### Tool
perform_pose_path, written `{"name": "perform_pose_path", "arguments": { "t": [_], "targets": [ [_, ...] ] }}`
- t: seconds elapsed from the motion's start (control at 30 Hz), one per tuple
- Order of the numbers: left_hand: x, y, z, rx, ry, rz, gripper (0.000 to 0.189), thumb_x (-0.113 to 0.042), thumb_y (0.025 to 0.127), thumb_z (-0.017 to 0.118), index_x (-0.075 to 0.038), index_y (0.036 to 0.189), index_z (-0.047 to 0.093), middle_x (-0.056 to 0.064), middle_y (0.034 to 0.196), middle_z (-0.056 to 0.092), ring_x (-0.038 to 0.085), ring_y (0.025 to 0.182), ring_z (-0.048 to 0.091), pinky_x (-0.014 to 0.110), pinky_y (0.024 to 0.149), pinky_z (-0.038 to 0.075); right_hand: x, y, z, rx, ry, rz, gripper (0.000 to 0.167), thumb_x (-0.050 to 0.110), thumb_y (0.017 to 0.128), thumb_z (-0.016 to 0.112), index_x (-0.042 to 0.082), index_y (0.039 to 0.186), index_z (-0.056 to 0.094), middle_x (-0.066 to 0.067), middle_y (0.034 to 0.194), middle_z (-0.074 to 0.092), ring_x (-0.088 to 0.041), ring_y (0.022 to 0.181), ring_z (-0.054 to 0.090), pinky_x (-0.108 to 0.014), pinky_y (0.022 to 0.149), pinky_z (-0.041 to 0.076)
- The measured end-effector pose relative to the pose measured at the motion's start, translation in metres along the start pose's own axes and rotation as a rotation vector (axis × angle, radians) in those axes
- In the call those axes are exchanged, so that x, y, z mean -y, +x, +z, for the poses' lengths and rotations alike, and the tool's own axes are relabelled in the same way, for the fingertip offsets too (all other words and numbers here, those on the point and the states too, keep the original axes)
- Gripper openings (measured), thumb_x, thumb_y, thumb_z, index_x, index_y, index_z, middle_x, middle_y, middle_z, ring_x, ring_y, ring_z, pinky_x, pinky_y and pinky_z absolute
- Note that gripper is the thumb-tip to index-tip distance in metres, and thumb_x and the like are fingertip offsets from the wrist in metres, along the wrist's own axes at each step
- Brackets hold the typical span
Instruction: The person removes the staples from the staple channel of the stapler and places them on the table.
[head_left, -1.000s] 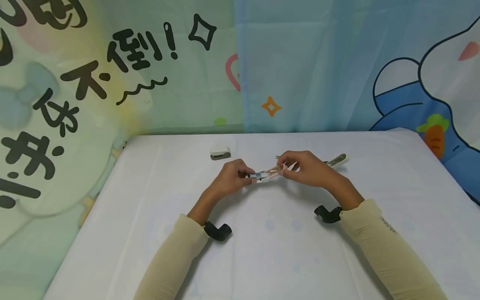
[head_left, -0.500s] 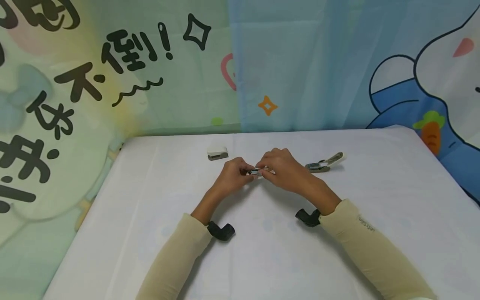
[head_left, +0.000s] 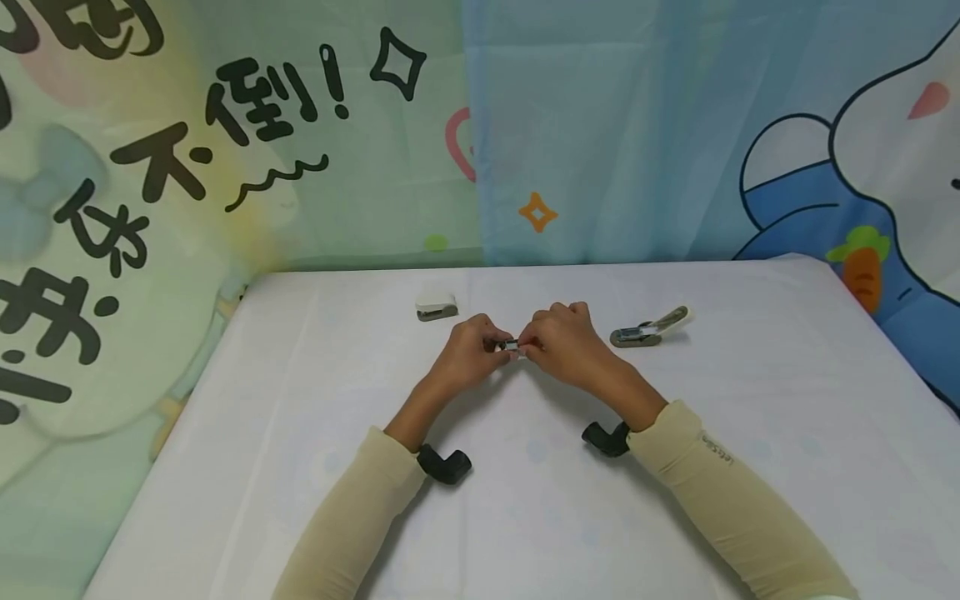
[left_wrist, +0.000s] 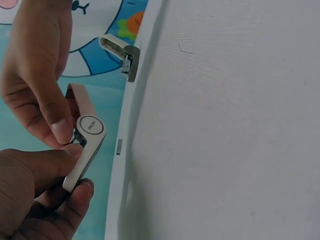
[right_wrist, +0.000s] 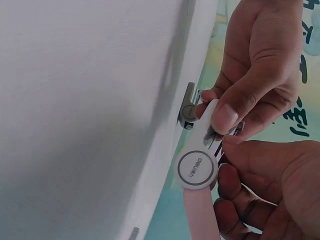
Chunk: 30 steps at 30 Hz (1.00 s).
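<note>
A pink and white stapler [head_left: 512, 344] is spread open in the air between both hands. My left hand [head_left: 472, 350] grips the white end, thumb on one side and fingers on the other. Close to the round hinge, my right hand [head_left: 564, 343] has its thumb at the metal staple channel [left_wrist: 77, 139], fingers curled behind the stapler. In the right wrist view the round logo disc of the stapler [right_wrist: 196, 170] faces the camera, and its pink arm hangs downward. Whether a staple lies between the right fingertips is hidden.
A second stapler [head_left: 648, 329], opened up, lies on the white table [head_left: 525, 517] to the right. Behind the left hand stands a closed white and grey stapler [head_left: 437, 307]. A small grey strip [left_wrist: 119, 146] lies near the table's far edge.
The right hand has moved left along the stapler to its metal part, close to the left hand. The second stapler is now in fuller view. The left hand keeps its grip.
</note>
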<state>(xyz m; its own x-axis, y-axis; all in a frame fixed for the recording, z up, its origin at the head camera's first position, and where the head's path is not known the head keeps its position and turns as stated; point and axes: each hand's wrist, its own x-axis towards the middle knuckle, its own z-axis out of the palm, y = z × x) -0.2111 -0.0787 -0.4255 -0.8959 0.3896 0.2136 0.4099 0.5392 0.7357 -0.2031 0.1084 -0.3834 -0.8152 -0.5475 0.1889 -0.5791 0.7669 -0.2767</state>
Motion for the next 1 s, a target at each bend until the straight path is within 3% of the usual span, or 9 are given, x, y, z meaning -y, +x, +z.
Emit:
{"name": "perform_pose_path", "arguments": {
  "t": [0.17,0.47,0.63,0.8,0.87,1.0],
  "targets": [
    [0.002,0.0,0.001,-0.006,0.014,0.005,0.021,-0.005,0.084,0.076,0.002,0.103,0.074,0.005,0.084,0.056,0.014,0.075,0.054,0.023,0.065,0.045,-0.002,0.003,0.005,0.014,0.139,0.055,0.011,0.019,0.086,0.077,0.011,0.093,0.074,0.006,0.078,0.061,-0.018,0.08,0.051,-0.053,0.085,0.03],
    [0.005,-0.002,0.001,0.022,0.044,0.016,0.019,-0.002,0.085,0.073,0.001,0.104,0.074,0.005,0.083,0.055,0.014,0.074,0.053,0.023,0.063,0.044,-0.005,0.006,0.008,-0.008,0.161,-0.068,0.004,0.012,0.088,0.074,0.013,0.084,0.074,0.002,0.096,0.063,-0.02,0.091,0.059,-0.052,0.089,0.03],
    [0.007,-0.003,0.0,0.024,0.035,0.0,0.018,-0.005,0.085,0.074,0.0,0.102,0.075,0.005,0.084,0.056,0.014,0.074,0.053,0.024,0.063,0.045,-0.013,0.005,0.009,-0.103,0.151,-0.188,0.01,0.005,0.085,0.073,0.01,0.077,0.075,-0.001,0.098,0.068,-0.021,0.092,0.061,-0.051,0.086,0.032],
    [0.008,-0.005,0.0,0.038,0.011,-0.034,0.018,-0.006,0.084,0.076,0.0,0.101,0.075,0.006,0.085,0.058,0.013,0.076,0.057,0.023,0.064,0.047,-0.025,0.007,0.011,-0.258,0.317,-0.287,0.015,-0.001,0.081,0.071,0.007,0.069,0.074,-0.002,0.087,0.071,-0.02,0.083,0.066,-0.044,0.079,0.046],
    [0.008,-0.005,0.0,0.041,0.003,-0.046,0.019,-0.006,0.083,0.076,0.0,0.101,0.075,0.007,0.086,0.059,0.013,0.076,0.058,0.023,0.064,0.047,-0.028,0.007,0.01,-0.307,0.395,-0.275,0.016,-0.004,0.08,0.069,0.006,0.067,0.074,-0.004,0.087,0.071,-0.02,0.083,0.067,-0.038,0.072,0.051],
    [0.009,-0.007,-0.001,0.034,0.001,-0.06,0.02,-0.005,0.083,0.076,0.0,0.102,0.075,0.007,0.085,0.059,0.013,0.074,0.058,0.022,0.062,0.047,-0.036,0.005,0.008,-0.36,0.484,-0.148,0.017,-0.005,0.081,0.069,0.007,0.069,0.074,-0.004,0.089,0.071,-0.021,0.087,0.066,-0.036,0.069,0.05]
  ]
}}
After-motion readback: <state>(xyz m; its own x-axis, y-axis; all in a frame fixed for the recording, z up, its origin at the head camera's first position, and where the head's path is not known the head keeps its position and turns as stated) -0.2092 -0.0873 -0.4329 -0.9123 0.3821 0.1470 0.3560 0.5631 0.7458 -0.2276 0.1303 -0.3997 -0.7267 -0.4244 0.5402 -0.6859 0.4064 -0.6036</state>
